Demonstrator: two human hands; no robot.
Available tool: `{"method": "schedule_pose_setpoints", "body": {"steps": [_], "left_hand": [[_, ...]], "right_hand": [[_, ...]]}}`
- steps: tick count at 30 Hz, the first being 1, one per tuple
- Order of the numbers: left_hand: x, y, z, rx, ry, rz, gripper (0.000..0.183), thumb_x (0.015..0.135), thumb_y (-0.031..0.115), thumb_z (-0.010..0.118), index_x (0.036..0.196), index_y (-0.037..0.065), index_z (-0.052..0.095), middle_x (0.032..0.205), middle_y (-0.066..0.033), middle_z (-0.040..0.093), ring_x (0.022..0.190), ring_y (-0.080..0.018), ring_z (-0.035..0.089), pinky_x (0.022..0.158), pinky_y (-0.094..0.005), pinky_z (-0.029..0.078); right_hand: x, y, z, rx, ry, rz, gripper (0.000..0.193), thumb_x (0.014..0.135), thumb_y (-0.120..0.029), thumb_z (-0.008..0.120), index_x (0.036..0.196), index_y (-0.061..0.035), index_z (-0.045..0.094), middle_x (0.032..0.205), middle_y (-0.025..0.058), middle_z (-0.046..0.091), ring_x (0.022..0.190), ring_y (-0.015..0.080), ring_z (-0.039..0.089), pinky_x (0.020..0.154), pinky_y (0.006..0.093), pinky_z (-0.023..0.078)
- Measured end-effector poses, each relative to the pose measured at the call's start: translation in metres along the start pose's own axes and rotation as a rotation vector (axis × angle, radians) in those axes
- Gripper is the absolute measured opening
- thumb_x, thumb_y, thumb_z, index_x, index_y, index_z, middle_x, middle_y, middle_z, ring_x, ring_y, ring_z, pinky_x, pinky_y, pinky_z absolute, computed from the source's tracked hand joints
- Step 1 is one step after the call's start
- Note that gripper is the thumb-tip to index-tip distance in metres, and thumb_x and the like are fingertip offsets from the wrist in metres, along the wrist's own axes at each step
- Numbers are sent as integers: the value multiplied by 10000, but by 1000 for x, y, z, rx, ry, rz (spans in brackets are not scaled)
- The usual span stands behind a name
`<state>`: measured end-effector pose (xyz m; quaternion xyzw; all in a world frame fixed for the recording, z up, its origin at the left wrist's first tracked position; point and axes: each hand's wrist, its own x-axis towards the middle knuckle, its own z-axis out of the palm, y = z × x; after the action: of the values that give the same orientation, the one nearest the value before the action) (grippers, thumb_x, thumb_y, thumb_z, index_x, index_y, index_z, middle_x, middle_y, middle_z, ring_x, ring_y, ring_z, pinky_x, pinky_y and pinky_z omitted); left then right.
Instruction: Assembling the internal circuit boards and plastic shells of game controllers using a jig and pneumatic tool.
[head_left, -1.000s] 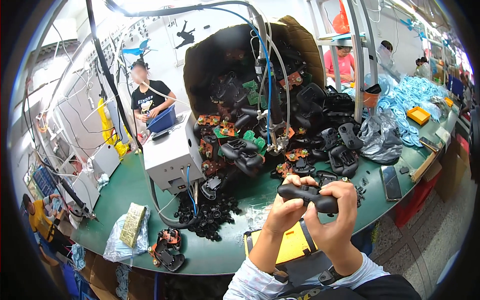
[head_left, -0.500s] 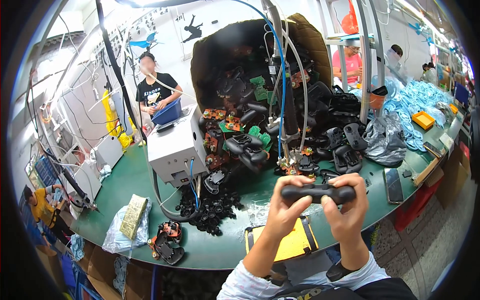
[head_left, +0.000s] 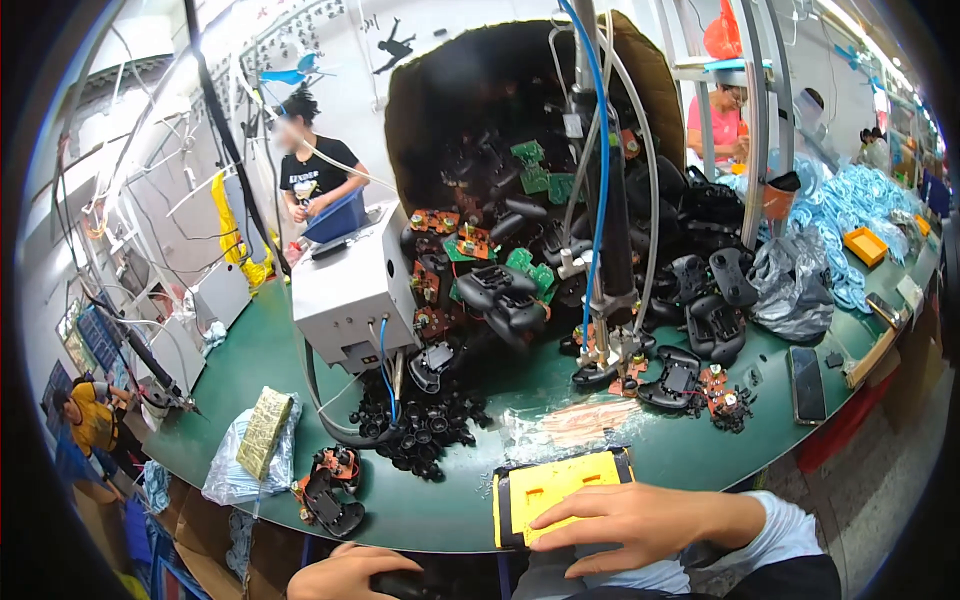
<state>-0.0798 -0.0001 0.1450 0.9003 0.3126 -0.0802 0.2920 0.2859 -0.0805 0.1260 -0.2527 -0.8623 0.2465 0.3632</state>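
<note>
Hands: two, one left hand [head_left: 340, 576] and one right hand [head_left: 650, 522]. On one green table [head_left: 240, 350]: one yellow block [head_left: 575, 474], one white machine [head_left: 350, 300], one gold bar [head_left: 265, 430], one clear bag [head_left: 224, 472], one grey bag [head_left: 795, 290], at least one phone [head_left: 807, 385]. Also one blue bin [head_left: 336, 220], one red bag [head_left: 722, 38], one carton [head_left: 655, 95]. Black controllers [head_left: 500, 284] number well over six, too tangled to count exactly. Green boards [head_left: 535, 180]: at least three. Red boards [head_left: 436, 221]: at least four. Small black caps [head_left: 430, 430]: one pile, too many to count. Blue cords [head_left: 845, 215]: one large heap, uncountable. Other people: at least four, including one in black [head_left: 325, 175], one in pink [head_left: 715, 140], one in yellow [head_left: 92, 425].
</note>
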Motion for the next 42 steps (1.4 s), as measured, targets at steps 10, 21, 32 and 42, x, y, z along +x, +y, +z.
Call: {"method": "schedule_pose_setpoints", "body": {"steps": [10,21,32,42], "left_hand": [[53,-4,52,-489,345,-5,354,804,63,732,1136,-17,639,1162,-146,645,1101,-266,612,952,-330,462],[45,-38,74,-823,609,-230,182,904,11,635,1078,-31,668,1055,-56,665,957,-140,605,858,-251,459],[78,-27,71,-839,555,-88,165,913,18,628,1060,-40,677,1038,-59,671,967,-139,590,866,-259,452],[155,42,65,-860,381,243,171,919,-9,611,1077,-33,670,1102,-94,651,972,-164,623,836,-264,484]], "right_hand": [[4,38,-30,-202,-31,321,363,897,-253,661,1214,-87,604,1114,100,655,1035,305,621,853,402,527],[-112,151,-180,-1039,442,1641,521,757,-430,772,1031,1,670,969,208,708,939,385,683,807,448,545],[-162,141,-204,237,1115,1011,463,840,-269,674,1183,0,518,1077,177,676,858,245,707,741,377,588],[-143,67,-162,852,806,332,619,847,-274,594,1333,69,421,1242,374,545,1089,451,624,871,518,562]]}}
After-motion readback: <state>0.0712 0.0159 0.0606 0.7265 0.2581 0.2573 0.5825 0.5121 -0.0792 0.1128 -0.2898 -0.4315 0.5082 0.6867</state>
